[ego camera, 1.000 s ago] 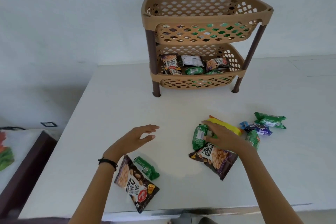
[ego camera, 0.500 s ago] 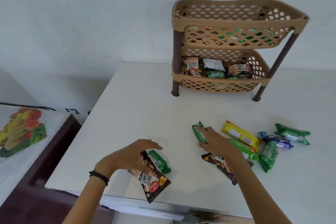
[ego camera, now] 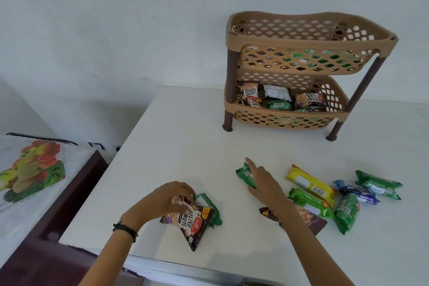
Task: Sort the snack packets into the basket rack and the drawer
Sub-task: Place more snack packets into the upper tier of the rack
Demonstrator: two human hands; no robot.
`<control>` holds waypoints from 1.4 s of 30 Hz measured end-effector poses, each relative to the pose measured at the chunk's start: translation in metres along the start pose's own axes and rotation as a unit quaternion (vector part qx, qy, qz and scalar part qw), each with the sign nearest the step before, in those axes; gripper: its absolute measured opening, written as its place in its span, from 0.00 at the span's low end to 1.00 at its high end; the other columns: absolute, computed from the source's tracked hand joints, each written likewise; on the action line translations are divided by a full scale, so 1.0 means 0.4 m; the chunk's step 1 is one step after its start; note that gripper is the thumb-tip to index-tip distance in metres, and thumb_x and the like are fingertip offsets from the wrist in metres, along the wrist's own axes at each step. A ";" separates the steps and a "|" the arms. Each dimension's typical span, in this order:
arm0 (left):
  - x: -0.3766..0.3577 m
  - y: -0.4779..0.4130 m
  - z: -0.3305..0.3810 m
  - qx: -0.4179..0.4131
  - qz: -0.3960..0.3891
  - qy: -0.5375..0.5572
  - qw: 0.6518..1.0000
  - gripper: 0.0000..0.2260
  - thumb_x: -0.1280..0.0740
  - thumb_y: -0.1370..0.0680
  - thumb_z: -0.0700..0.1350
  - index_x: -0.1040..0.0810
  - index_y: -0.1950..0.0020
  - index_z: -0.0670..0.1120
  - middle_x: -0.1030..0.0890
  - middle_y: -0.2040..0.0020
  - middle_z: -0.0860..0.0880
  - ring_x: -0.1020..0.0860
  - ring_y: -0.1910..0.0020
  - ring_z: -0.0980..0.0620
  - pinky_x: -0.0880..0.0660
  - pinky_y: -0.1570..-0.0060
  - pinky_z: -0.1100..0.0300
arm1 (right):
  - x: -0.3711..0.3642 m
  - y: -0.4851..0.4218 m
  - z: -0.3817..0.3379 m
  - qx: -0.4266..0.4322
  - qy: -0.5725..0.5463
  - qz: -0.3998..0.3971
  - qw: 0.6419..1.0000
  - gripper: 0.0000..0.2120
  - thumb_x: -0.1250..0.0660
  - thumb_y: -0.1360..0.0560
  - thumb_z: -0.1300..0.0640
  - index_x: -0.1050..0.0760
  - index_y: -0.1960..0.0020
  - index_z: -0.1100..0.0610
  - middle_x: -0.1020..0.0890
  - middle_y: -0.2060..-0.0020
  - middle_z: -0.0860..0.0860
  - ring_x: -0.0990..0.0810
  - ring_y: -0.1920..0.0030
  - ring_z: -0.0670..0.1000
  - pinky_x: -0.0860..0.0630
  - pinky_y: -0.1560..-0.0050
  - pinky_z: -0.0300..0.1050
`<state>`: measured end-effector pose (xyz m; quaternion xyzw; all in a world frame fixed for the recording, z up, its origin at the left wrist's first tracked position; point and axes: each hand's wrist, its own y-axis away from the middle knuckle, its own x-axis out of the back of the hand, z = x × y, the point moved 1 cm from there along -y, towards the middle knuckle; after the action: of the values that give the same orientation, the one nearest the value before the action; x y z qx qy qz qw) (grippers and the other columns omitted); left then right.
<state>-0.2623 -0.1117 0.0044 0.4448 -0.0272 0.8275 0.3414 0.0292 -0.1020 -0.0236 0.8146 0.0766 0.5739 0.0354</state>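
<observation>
So, head cam looking down at a smooth white table (ego camera: 185, 134). The left hand (ego camera: 167, 199) has its fingers curled over the top edge of a dark crinkly nuts packet (ego camera: 192, 223) near the front edge and is pinching it. You can read "SALTED NUTS" plus a "10" on an orange corner tag. A green packet (ego camera: 209, 202) is tucked half under it.

The right hand (ego camera: 262, 183) lies mostly flat on a second green packet (ego camera: 243, 174) mid-table, index finger stretched out, not really gripping anything. Right of it is the loose pile:
- one yellow packet (ego camera: 308, 183) with a barcode
- one blue packet (ego camera: 357, 191)
- three more green pillow packets (ego camera: 308, 202) (ego camera: 347, 212) (ego camera: 378, 184)
- one dark peanut packet (ego camera: 311, 218) partly under the right forearm

At the far right stands the basket rack (ego camera: 301, 37), tan plastic lattice, two tiers on dark brown legs. The lower tier holds four I can count:
- a "SALTED PEANUTS" packet (ego camera: 249, 94)
- a lookalike packet (ego camera: 310, 99)
- a white packet (ego camera: 276, 93)
- a green rack packet (ego camera: 278, 105)

The upper tier shows green through the holes, can't count those. Off to the left there's a fruit-print cloth (ego camera: 32, 169)
</observation>
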 end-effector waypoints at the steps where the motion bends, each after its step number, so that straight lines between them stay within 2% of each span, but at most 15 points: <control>1: 0.004 -0.004 -0.006 -0.001 0.010 -0.005 1.000 0.07 0.30 0.26 0.49 0.21 0.51 0.59 0.24 0.45 0.62 0.26 0.46 0.64 0.32 0.34 0.64 | 0.003 -0.003 0.003 0.002 -0.004 -0.002 1.000 0.37 0.37 0.24 0.57 0.57 0.24 0.48 0.29 0.44 0.58 0.26 0.46 0.56 0.25 0.52 0.49; 3: 0.009 -0.013 -0.015 -0.003 0.029 -0.023 0.999 0.05 0.31 0.25 0.49 0.18 0.50 0.54 0.23 0.48 0.65 0.26 0.49 0.70 0.47 0.28 0.60 | 0.011 -0.011 0.010 0.004 -0.012 -0.008 1.000 0.37 0.38 0.25 0.59 0.56 0.24 0.48 0.28 0.45 0.58 0.26 0.47 0.56 0.25 0.52 0.49; 6: 0.019 -0.029 -0.014 -0.016 0.032 -0.035 0.999 0.06 0.33 0.24 0.49 0.17 0.51 0.51 0.23 0.51 0.65 0.27 0.51 0.73 0.51 0.29 0.61 | 0.028 -0.021 0.023 0.020 -0.038 0.008 0.999 0.35 0.38 0.26 0.60 0.51 0.25 0.49 0.28 0.46 0.57 0.26 0.49 0.56 0.28 0.55 0.46; 10: 0.034 -0.053 -0.006 -0.030 0.038 -0.064 0.997 0.07 0.34 0.23 0.49 0.17 0.49 0.51 0.19 0.48 0.60 0.24 0.49 0.65 0.49 0.30 0.66 | 0.061 -0.022 0.027 0.079 -0.133 0.070 0.985 0.30 0.36 0.26 0.59 0.43 0.27 0.49 0.27 0.47 0.53 0.27 0.51 0.51 0.34 0.55 0.40; 13: 0.058 -0.072 0.000 -0.033 0.062 -0.073 0.995 0.07 0.34 0.23 0.48 0.17 0.49 0.51 0.19 0.48 0.59 0.25 0.49 0.64 0.44 0.32 0.69 | 0.107 -0.018 0.016 0.101 -0.179 0.125 0.971 0.29 0.34 0.26 0.57 0.40 0.28 0.50 0.27 0.46 0.48 0.27 0.48 0.47 0.31 0.53 0.39; 16: 0.093 -0.090 0.015 -0.046 0.082 -0.064 0.994 0.07 0.34 0.23 0.47 0.17 0.49 0.53 0.21 0.51 0.62 0.26 0.52 0.68 0.27 0.44 0.68 | 0.173 -0.013 0.004 0.124 -0.199 0.179 0.955 0.27 0.33 0.27 0.58 0.36 0.30 0.52 0.26 0.46 0.48 0.26 0.48 0.47 0.28 0.52 0.40; 18: 0.121 -0.105 0.029 -0.058 0.106 -0.059 0.991 0.07 0.34 0.23 0.46 0.17 0.49 0.52 0.20 0.51 0.61 0.24 0.53 0.64 0.23 0.50 0.64 | 0.225 -0.011 0.000 0.141 -0.197 0.217 0.946 0.24 0.32 0.27 0.60 0.33 0.33 0.54 0.25 0.46 0.49 0.25 0.47 0.48 0.26 0.52 0.41; 21: 0.162 -0.134 0.055 -0.083 0.160 -0.054 0.982 0.07 0.33 0.23 0.43 0.17 0.49 0.50 0.19 0.50 0.57 0.22 0.52 0.60 0.22 0.55 0.63 | 0.298 -0.012 0.001 0.156 -0.199 0.249 0.935 0.23 0.32 0.27 0.60 0.32 0.34 0.53 0.26 0.45 0.47 0.26 0.47 0.46 0.27 0.52 0.36; 24: 0.205 -0.167 0.095 -0.123 0.210 -0.069 0.967 0.07 0.32 0.24 0.42 0.16 0.49 0.50 0.20 0.51 0.59 0.22 0.53 0.60 0.22 0.56 0.63 | 0.365 -0.019 0.009 0.167 -0.197 0.278 0.925 0.23 0.32 0.27 0.59 0.32 0.33 0.51 0.27 0.45 0.46 0.27 0.47 0.43 0.29 0.52 0.31; 28: 0.271 -0.210 0.149 -0.167 0.278 -0.070 0.943 0.08 0.30 0.26 0.39 0.16 0.50 0.48 0.18 0.52 0.56 0.24 0.53 0.61 0.23 0.60 0.63 | 0.452 -0.040 0.024 0.185 -0.178 0.321 0.912 0.22 0.31 0.27 0.59 0.32 0.34 0.55 0.28 0.46 0.47 0.29 0.50 0.37 0.30 0.55 0.26; 32: 0.339 -0.261 0.197 -0.186 0.335 -0.054 0.922 0.08 0.30 0.27 0.38 0.16 0.51 0.47 0.17 0.52 0.54 0.24 0.53 0.62 0.24 0.59 0.64 | 0.550 -0.071 0.044 0.195 -0.151 0.393 0.886 0.24 0.30 0.29 0.63 0.31 0.34 0.59 0.27 0.46 0.48 0.29 0.49 0.41 0.31 0.52 0.26; 36: 0.403 -0.312 0.260 -0.211 0.385 -0.031 0.898 0.07 0.30 0.27 0.38 0.16 0.52 0.47 0.21 0.53 0.61 0.25 0.51 0.63 0.24 0.57 0.62 | 0.645 -0.121 0.070 0.178 -0.145 0.444 0.866 0.23 0.31 0.28 0.60 0.31 0.34 0.57 0.26 0.47 0.47 0.29 0.50 0.42 0.33 0.53 0.26; 39: 0.444 -0.352 0.318 -0.244 0.431 -0.036 0.868 0.06 0.30 0.26 0.39 0.16 0.51 0.45 0.21 0.52 0.58 0.24 0.52 0.60 0.22 0.56 0.60 | 0.711 -0.172 0.092 0.163 -0.157 0.458 0.860 0.24 0.31 0.27 0.58 0.32 0.33 0.54 0.27 0.45 0.47 0.29 0.48 0.40 0.31 0.55 0.26; 42: 0.493 -0.387 0.376 -0.261 0.461 -0.001 0.848 0.07 0.30 0.26 0.40 0.16 0.50 0.45 0.20 0.53 0.56 0.23 0.53 0.60 0.23 0.55 0.64 | 0.777 -0.233 0.111 0.153 -0.165 0.474 0.851 0.23 0.31 0.27 0.59 0.32 0.34 0.54 0.26 0.42 0.52 0.28 0.46 0.43 0.29 0.51 0.28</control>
<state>-0.1362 0.0609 0.2038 0.2767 -0.4445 0.8516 0.0247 0.1656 0.0427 0.2368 0.8299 -0.2389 0.3589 -0.3541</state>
